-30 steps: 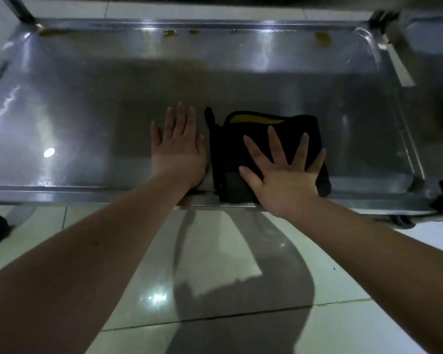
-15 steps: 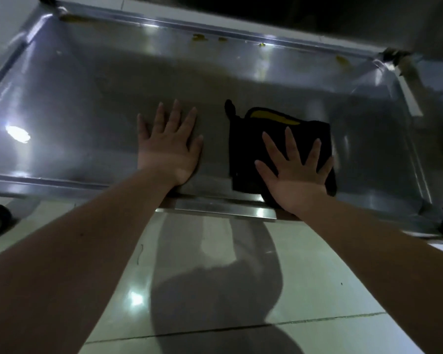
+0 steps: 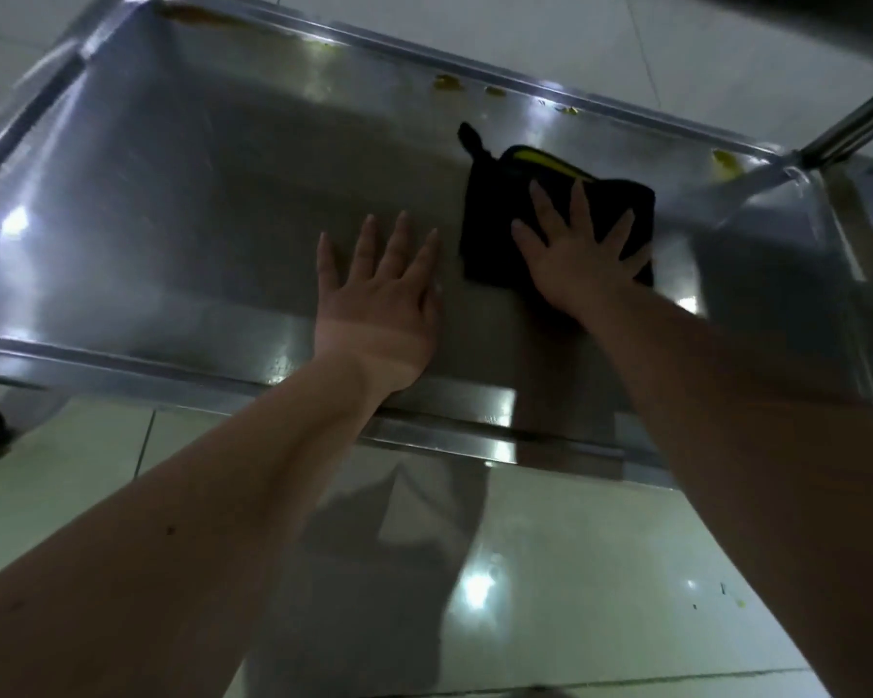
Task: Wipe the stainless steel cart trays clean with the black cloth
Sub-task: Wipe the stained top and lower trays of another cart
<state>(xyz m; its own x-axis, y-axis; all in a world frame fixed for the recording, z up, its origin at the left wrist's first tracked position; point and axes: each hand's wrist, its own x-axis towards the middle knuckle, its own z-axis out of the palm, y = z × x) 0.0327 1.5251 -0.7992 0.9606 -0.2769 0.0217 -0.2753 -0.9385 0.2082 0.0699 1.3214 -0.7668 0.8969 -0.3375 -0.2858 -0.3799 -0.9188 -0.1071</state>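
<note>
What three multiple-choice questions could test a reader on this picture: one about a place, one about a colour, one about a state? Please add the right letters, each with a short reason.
1. Where does the black cloth lie on the tray?
A. at its left end
B. right of its middle, toward the far rim
C. on the floor tiles

2. What colour is the trim on the cloth's far edge?
A. red
B. white
C. yellow

3. How does the right hand meet the cloth?
A. flat, fingers spread, pressing on it
B. pinching one corner and lifting it
C. held away, not touching

Answers:
1 B: the cloth sits to the right of the left hand, which lies flat on bare steel.
2 C: a yellow band runs along that edge.
3 A: the fingers are straight and spread over the cloth.
</note>
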